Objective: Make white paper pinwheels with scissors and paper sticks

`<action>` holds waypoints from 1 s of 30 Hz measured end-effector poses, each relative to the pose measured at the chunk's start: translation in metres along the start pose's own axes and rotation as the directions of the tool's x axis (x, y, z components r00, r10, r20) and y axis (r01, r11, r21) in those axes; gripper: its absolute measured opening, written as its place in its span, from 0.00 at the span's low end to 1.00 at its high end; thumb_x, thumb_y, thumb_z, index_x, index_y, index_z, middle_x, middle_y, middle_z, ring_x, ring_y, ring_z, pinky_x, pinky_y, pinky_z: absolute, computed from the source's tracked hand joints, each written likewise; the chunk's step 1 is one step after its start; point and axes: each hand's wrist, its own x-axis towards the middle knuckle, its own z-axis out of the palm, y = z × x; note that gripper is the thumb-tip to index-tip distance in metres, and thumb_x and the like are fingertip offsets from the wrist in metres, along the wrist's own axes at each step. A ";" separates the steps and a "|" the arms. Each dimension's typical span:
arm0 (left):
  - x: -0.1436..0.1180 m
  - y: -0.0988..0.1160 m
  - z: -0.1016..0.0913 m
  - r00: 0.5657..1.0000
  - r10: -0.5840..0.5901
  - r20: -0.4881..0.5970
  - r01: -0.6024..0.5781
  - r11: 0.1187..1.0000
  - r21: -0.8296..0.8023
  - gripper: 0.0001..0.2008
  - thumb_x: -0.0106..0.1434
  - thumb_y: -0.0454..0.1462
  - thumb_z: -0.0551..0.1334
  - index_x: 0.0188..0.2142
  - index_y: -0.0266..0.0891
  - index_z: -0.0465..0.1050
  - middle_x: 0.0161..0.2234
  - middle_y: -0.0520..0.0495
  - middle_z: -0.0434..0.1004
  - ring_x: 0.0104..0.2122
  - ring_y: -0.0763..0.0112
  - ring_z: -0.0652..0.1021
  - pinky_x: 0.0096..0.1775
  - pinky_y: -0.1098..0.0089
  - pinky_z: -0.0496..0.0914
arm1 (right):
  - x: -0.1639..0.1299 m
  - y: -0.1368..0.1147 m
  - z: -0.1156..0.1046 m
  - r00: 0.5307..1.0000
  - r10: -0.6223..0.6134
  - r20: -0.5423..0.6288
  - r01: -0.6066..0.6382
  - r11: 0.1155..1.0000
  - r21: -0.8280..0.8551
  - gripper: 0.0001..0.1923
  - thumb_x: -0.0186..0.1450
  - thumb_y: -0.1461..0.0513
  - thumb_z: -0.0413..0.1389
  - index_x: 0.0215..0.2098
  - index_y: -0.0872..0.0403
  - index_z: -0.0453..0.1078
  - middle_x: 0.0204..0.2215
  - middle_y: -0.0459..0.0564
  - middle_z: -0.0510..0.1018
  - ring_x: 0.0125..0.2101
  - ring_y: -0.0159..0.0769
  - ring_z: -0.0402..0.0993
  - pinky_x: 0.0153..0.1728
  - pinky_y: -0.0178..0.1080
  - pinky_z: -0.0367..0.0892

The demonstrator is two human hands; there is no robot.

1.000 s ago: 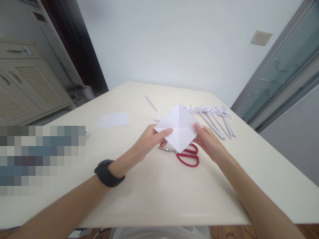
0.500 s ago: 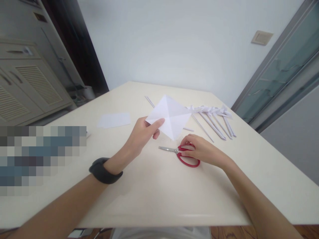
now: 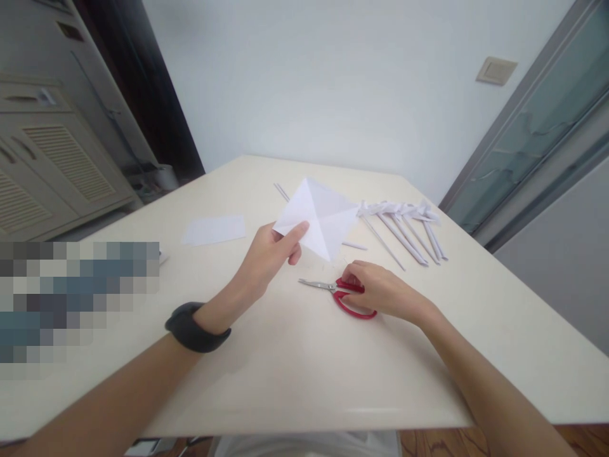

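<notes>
A square of white paper (image 3: 328, 216) with crossing creases is pinched at its left corner by my left hand (image 3: 276, 247), thumb on top, raised over the table. My right hand (image 3: 380, 285) is at the red-handled scissors (image 3: 316, 285), with its fingers curled round the upper handle loop. The scissors' blades point left and look nearly closed. Part of the handle is hidden behind my fingers. A dark band (image 3: 193, 327) circles my left wrist.
Behind the square lie rolled paper sticks (image 3: 402, 238) and a row of folded white paper (image 3: 394, 208). Flat white paper (image 3: 216, 230) rests at the left on the pale table (image 3: 285, 374). A wall (image 3: 304, 82) stands behind; a blurred-out patch covers the left edge.
The view has shifted slightly. My left hand still holds the paper square, now tilted a little differently. My right hand's fingers have curled further into the scissors' handle.
</notes>
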 end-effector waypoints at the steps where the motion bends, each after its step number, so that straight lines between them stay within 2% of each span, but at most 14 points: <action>1: 0.000 0.000 -0.001 1.000 0.002 -0.007 -0.002 1.000 0.015 0.19 0.60 0.46 0.57 0.18 0.39 0.58 0.14 0.55 0.57 0.17 0.77 0.60 0.25 0.70 0.57 | 0.001 -0.001 0.000 1.000 -0.008 -0.022 0.008 1.000 0.020 0.07 0.58 0.57 0.55 0.33 0.51 0.68 0.34 0.49 0.74 0.30 0.36 0.68 0.28 0.37 0.61; 5: 0.000 0.005 -0.002 0.999 0.004 -0.041 -0.004 1.000 -0.014 0.19 0.61 0.46 0.57 0.19 0.40 0.57 0.13 0.57 0.53 0.16 0.78 0.58 0.24 0.71 0.56 | 0.002 -0.004 -0.003 0.997 0.026 -0.073 -0.008 0.971 0.240 0.11 0.60 0.53 0.54 0.35 0.51 0.70 0.34 0.50 0.76 0.31 0.36 0.71 0.29 0.38 0.64; 8: 0.001 0.010 -0.001 0.999 0.009 -0.052 -0.014 0.996 -0.091 0.16 0.60 0.45 0.58 0.21 0.40 0.58 0.16 0.57 0.53 0.16 0.78 0.58 0.23 0.72 0.56 | 0.002 -0.002 -0.006 0.994 0.110 -0.024 -0.089 0.897 0.433 0.14 0.60 0.51 0.54 0.35 0.52 0.71 0.31 0.51 0.77 0.27 0.35 0.71 0.25 0.37 0.63; 11: 0.001 0.012 0.000 0.997 0.029 -0.072 -0.040 0.988 -0.151 0.13 0.59 0.43 0.59 0.23 0.40 0.60 0.17 0.57 0.53 0.17 0.78 0.58 0.22 0.72 0.56 | 0.003 0.002 -0.010 0.986 0.160 0.055 -0.158 0.763 0.627 0.16 0.58 0.50 0.57 0.34 0.54 0.72 0.28 0.50 0.76 0.25 0.34 0.70 0.24 0.36 0.63; 13: 0.002 0.012 0.000 0.995 0.045 -0.087 -0.061 0.980 -0.191 0.12 0.59 0.42 0.60 0.25 0.39 0.62 0.19 0.56 0.54 0.17 0.79 0.58 0.21 0.73 0.56 | 0.003 0.005 -0.012 0.981 0.188 0.053 -0.166 0.657 0.735 0.16 0.58 0.50 0.59 0.34 0.55 0.70 0.29 0.50 0.76 0.28 0.34 0.71 0.27 0.35 0.64; 17: 0.003 0.011 0.001 0.993 0.060 -0.102 -0.081 0.972 -0.222 0.11 0.58 0.42 0.61 0.26 0.38 0.64 0.21 0.55 0.58 0.18 0.81 0.58 0.20 0.74 0.56 | 0.003 0.007 -0.015 0.978 0.207 0.034 -0.124 0.442 0.888 0.16 0.59 0.51 0.58 0.36 0.54 0.68 0.34 0.50 0.76 0.33 0.33 0.72 0.32 0.34 0.65; 21: 0.002 0.005 0.003 0.996 0.029 -0.079 -0.041 0.987 -0.153 0.14 0.59 0.43 0.60 0.23 0.38 0.60 0.16 0.57 0.53 0.17 0.80 0.58 0.22 0.73 0.55 | 0.003 0.003 -0.014 0.982 0.190 -0.015 -0.041 0.286 0.958 0.16 0.57 0.57 0.62 0.40 0.53 0.67 0.36 0.49 0.74 0.37 0.33 0.71 0.36 0.34 0.66; 23: 0.000 0.001 0.006 0.999 0.010 -0.046 -0.015 0.995 -0.098 0.16 0.60 0.44 0.58 0.22 0.38 0.59 0.15 0.57 0.54 0.17 0.79 0.58 0.23 0.73 0.55 | 0.003 -0.001 -0.011 0.980 0.191 -0.052 0.002 0.253 0.967 0.17 0.56 0.59 0.63 0.42 0.51 0.65 0.34 0.47 0.73 0.34 0.32 0.71 0.34 0.34 0.66; 25: -0.003 -0.003 0.009 1.000 -0.003 0.019 0.003 0.999 -0.033 0.18 0.61 0.45 0.57 0.20 0.38 0.58 0.14 0.57 0.56 0.17 0.79 0.58 0.23 0.72 0.55 | 0.003 -0.006 -0.008 0.979 0.176 -0.100 0.053 0.256 0.965 0.17 0.57 0.57 0.62 0.42 0.51 0.64 0.29 0.45 0.71 0.29 0.30 0.70 0.31 0.35 0.66; 27: -0.006 -0.005 0.011 0.994 -0.014 0.110 0.011 1.000 0.027 0.20 0.62 0.46 0.56 0.19 0.38 0.57 0.14 0.56 0.57 0.17 0.79 0.60 0.24 0.72 0.55 | 0.002 -0.012 -0.006 0.973 0.161 -0.163 0.109 0.300 0.948 0.18 0.58 0.57 0.61 0.43 0.51 0.63 0.27 0.44 0.70 0.26 0.30 0.68 0.29 0.35 0.66; 30: -0.010 -0.004 0.013 0.973 -0.040 0.227 0.018 0.995 0.098 0.21 0.62 0.48 0.55 0.19 0.38 0.59 0.13 0.56 0.58 0.17 0.79 0.60 0.24 0.72 0.55 | 0.002 -0.018 -0.004 0.957 0.168 -0.237 0.158 0.383 0.910 0.19 0.57 0.57 0.61 0.44 0.51 0.62 0.31 0.45 0.72 0.26 0.30 0.69 0.28 0.36 0.66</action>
